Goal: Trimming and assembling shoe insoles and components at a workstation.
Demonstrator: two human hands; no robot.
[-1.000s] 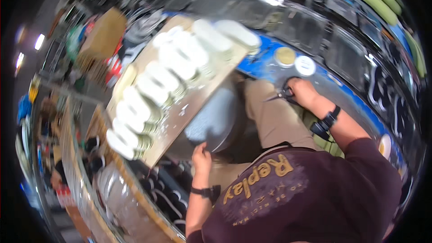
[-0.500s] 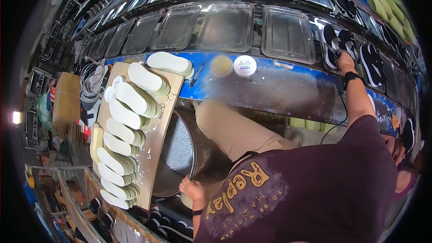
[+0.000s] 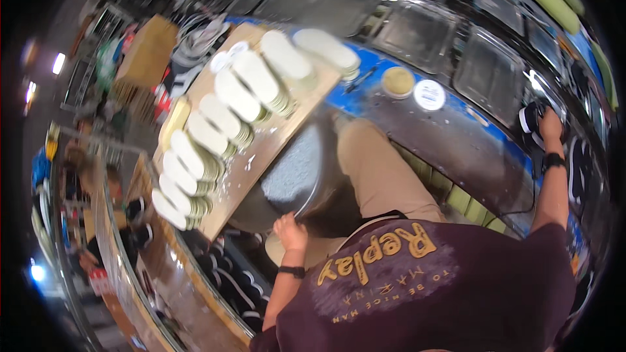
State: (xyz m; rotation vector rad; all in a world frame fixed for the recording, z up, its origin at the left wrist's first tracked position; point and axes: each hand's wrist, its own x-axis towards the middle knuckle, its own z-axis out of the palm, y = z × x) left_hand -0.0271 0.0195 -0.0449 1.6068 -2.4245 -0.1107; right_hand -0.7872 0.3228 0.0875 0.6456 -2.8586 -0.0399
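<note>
Far out to the right, my right hand [image 3: 551,124] grips a black shoe [image 3: 530,120] with a white sole, among the trays beyond the blue bench; its fingertips are partly hidden. My left hand [image 3: 289,232] is low in front of me, beside the rim of a round metal tub [image 3: 321,179] with greyish-white material inside. Its fingers are curled in, and whether they hold anything cannot be made out. Left of the tub, a wooden board [image 3: 261,171] carries several stacks of white insoles [image 3: 241,94] with pale green edges.
A blue-edged bench [image 3: 456,124] runs along the far side, bearing an open round container [image 3: 398,82], a white round lid [image 3: 430,94] and a dark pen-like tool [image 3: 360,80]. Clear-looking rectangular trays [image 3: 489,72] line up behind it. A cardboard box [image 3: 149,49] stands far left.
The view has swung, shifting the bench and insoles rightward and tilting them. My right hand remains at the black shoes; my left hand stays near the tub, its fingers now at the rim.
</note>
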